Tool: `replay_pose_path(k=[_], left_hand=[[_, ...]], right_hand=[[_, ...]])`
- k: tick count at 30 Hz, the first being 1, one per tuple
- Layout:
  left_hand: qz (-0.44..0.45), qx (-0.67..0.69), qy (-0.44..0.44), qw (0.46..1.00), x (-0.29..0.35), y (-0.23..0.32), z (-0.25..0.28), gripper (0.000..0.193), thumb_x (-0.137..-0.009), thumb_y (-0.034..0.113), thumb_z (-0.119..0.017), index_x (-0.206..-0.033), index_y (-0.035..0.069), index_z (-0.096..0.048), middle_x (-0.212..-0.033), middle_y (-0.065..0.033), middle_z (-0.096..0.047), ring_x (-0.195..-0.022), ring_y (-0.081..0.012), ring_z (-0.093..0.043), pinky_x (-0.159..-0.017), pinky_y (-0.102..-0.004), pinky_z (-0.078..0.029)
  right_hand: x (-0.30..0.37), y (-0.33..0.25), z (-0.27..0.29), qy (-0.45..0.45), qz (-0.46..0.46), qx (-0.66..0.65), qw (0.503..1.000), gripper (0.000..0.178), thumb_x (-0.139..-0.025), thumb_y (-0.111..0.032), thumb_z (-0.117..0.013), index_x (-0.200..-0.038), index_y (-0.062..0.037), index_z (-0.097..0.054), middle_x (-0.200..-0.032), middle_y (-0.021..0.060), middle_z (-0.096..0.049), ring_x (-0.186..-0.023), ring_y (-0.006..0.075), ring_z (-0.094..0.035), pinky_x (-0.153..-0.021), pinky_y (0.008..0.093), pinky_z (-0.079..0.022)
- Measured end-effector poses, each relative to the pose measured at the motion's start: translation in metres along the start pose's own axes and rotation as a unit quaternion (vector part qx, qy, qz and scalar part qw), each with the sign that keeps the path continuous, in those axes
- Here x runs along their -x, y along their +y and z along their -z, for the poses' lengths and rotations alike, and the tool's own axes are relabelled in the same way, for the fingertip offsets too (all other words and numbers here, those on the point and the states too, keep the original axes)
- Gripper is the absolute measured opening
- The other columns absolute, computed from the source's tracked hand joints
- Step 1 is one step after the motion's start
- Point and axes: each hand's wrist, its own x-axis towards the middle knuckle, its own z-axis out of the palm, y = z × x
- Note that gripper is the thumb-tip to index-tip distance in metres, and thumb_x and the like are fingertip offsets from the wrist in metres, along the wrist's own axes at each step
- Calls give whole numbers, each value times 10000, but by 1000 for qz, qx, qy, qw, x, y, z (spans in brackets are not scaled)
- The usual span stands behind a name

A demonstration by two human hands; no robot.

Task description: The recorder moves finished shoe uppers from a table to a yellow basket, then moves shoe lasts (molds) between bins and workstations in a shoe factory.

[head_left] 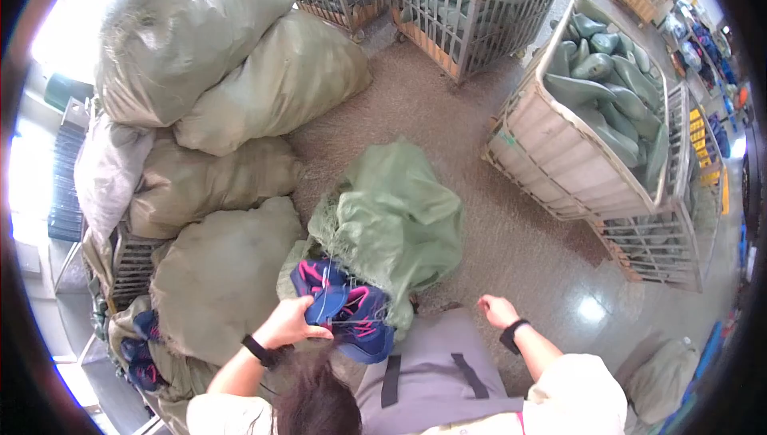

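Observation:
My left hand point(289, 325) is closed on a navy shoe upper point(327, 301) with pink trim, its thumb pointing right along the near side. Against it lies a second navy and pink shoe upper point(369, 323); pale string runs across the pair. Both rest at the frayed mouth of a green woven sack point(399, 207), which stands crumpled on the floor in front of my lap. Off to the right, apart from the shoes, my right hand point(498, 312) hovers with curled fingers; whatever they pinch, if anything, is too small to make out.
Full woven sacks point(272, 83) are piled at the left, one large sack point(232, 283) beside my left arm. More navy uppers point(144, 355) lie at the lower left. A white bin point(559, 143) of green shoe lasts stands right; wheeled metal cages point(479, 15) stand at the back.

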Motion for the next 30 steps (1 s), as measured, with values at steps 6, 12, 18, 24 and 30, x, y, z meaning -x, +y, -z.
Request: replay_pose_path(k=[6,12,18,24,30], left_hand=[[-160,-58,220,961,128,252,89,662,-408,448,-834,-778,-12,-536,-638,-134,-517,-550,-235,-486,-545,-296,-418],[-300,-79,218,925,141,488,-37,595,-527,267,-831,-936,-51,-539,-838,-89,-592,-788,-138,-561,-711,-282,-449],[-89,4,-51,995,47,582,-220,271,-738,104,-645,-963,11,-525,-671,-3,-531,-510,-69,-484,-420,-237,-372],[-30,214,-119,969,5,607,-298,246,-789,74,-584,-1008,-27,-536,-868,-66,-608,-745,-127,-598,-661,-256,-498],[-117,336,-109,928,-7,649,-306,211,-815,192,-612,-892,13,-532,-741,14,-550,-598,-53,-477,-535,-204,-399]], right_hand=[[69,36,5,13,106,-44,993,247,-752,-79,-472,-964,-91,-597,-919,131,-625,-887,277,-589,-751,369,-461],[166,186,-5,110,72,-364,922,215,-836,-64,-413,-970,-24,-576,-836,93,-630,-724,188,-619,-652,321,-494],[298,238,92,363,198,-577,704,330,-901,-80,-389,-1225,-61,-448,-1082,64,-567,-912,135,-564,-778,260,-453],[353,330,148,398,89,-425,808,296,-864,-165,-475,-1151,-94,-497,-1056,100,-580,-841,214,-599,-715,311,-472],[397,318,244,427,102,-114,891,407,-818,-458,-498,-1015,-106,-552,-907,87,-578,-794,266,-591,-649,375,-480]])
